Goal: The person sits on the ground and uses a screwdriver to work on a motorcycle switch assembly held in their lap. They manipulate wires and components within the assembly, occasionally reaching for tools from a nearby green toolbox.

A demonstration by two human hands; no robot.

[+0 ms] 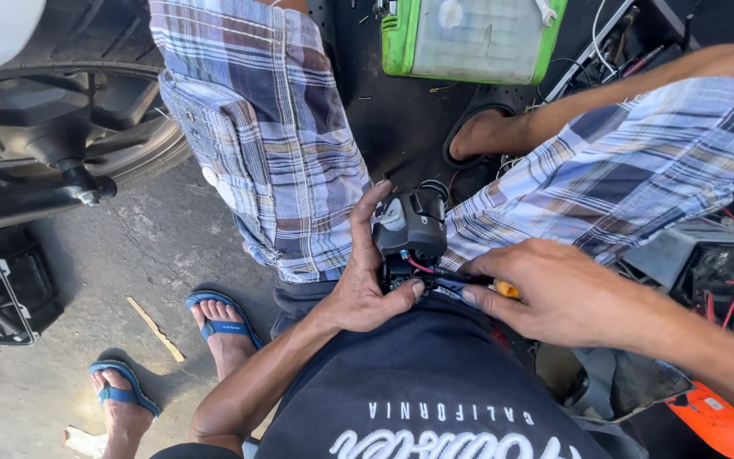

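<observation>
Black switch housing (409, 228) upright, wires down | left hand (367, 285) grips it | right hand (558, 293) pinches screwdriver (503, 289)

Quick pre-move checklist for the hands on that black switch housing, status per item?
1. Left hand grips the black switch housing: ok.
2. Right hand holds a yellow-handled tool at the housing's lower end: ok.
3. Tool tip seated on a fastener: cannot tell, hidden by fingers.
4. Red wire clear of the tool: cannot tell, they run close together.
5. Housing supported off the ground, over the lap: ok.
</observation>
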